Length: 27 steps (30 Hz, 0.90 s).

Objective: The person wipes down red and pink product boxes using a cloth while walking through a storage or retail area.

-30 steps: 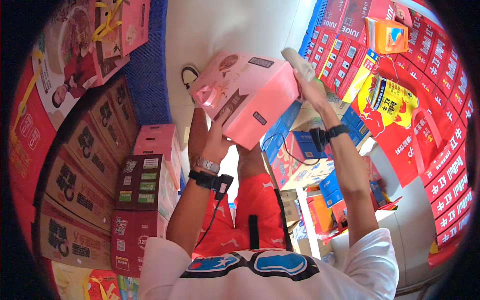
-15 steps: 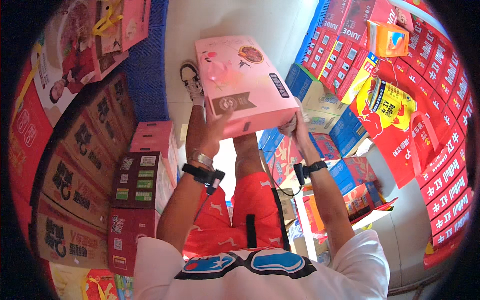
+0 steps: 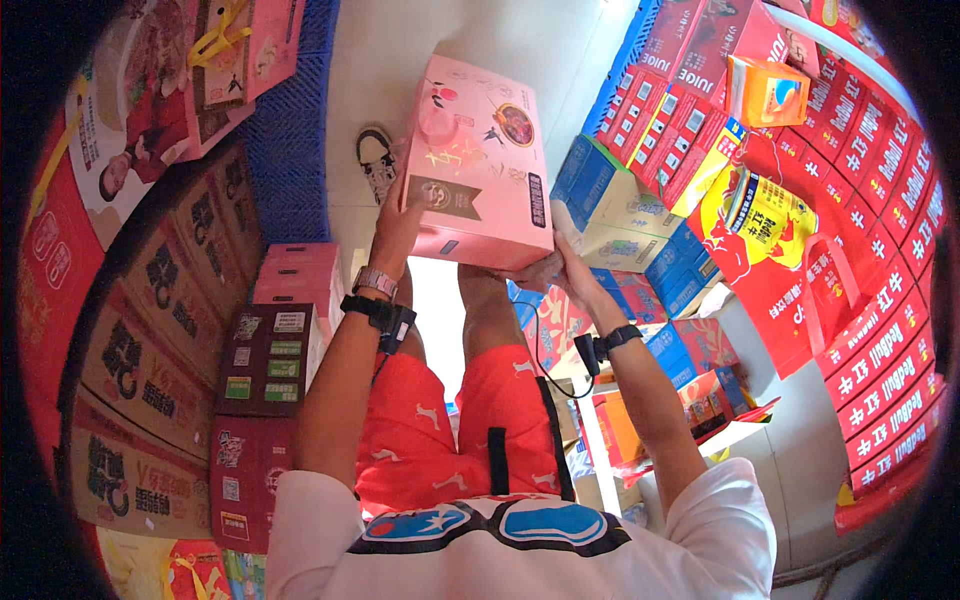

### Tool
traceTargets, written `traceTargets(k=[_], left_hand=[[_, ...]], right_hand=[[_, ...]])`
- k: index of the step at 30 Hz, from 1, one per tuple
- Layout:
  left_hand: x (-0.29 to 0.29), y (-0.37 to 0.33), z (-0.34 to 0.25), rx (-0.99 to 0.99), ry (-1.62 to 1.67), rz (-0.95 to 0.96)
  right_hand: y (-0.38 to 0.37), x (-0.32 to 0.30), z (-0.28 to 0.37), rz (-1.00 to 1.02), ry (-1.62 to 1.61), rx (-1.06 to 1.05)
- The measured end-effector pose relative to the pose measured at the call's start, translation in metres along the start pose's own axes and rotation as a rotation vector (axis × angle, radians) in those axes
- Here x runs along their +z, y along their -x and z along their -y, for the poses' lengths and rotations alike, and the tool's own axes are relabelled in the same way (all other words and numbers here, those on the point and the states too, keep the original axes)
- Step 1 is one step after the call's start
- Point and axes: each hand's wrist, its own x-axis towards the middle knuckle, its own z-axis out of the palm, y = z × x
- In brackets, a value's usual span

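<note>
A: Where's the pink gift carton (image 3: 478,165)?

B: Up in front of us, tilted, printed face toward us. Left hand (image 3: 397,228) clasps its left edge, right hand (image 3: 556,271) cups the lower right corner, so we judge the weight's shared.

A: Around it?

B: Blue crates (image 3: 290,150) left, red drink cartons (image 3: 880,250) right.

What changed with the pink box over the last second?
The pink box was turned from a tilted pose, with an end facing the camera, until its printed face points at the camera. The right hand shifted from the box's upper right edge to its lower right corner. The left hand stayed on the left side. Both hands kept hold throughout. The stacked cartons around did not move.
</note>
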Motion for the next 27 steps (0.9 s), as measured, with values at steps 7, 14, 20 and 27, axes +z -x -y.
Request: traceTargets(k=[7, 14, 20, 27], left_hand=[[0.001, 0.036, 0.039, -0.071, 0.108, -0.218], [-0.004, 0.040, 0.035, -0.105, -0.037, -0.411], [-0.030, 0.031, 0.033, -0.253, -0.189, -0.256], [-0.070, 0.031, 0.112, -0.068, 0.739, -0.256]], right_hand=[[-0.022, 0.020, 0.051, -0.178, 0.112, -0.019], [-0.068, 0.123, 0.064, -0.088, 0.577, -0.439], [-0.067, 0.199, 0.088, -0.079, 0.542, -0.081], [-0.117, 0.258, 0.069, 0.396, 1.188, -0.606]])
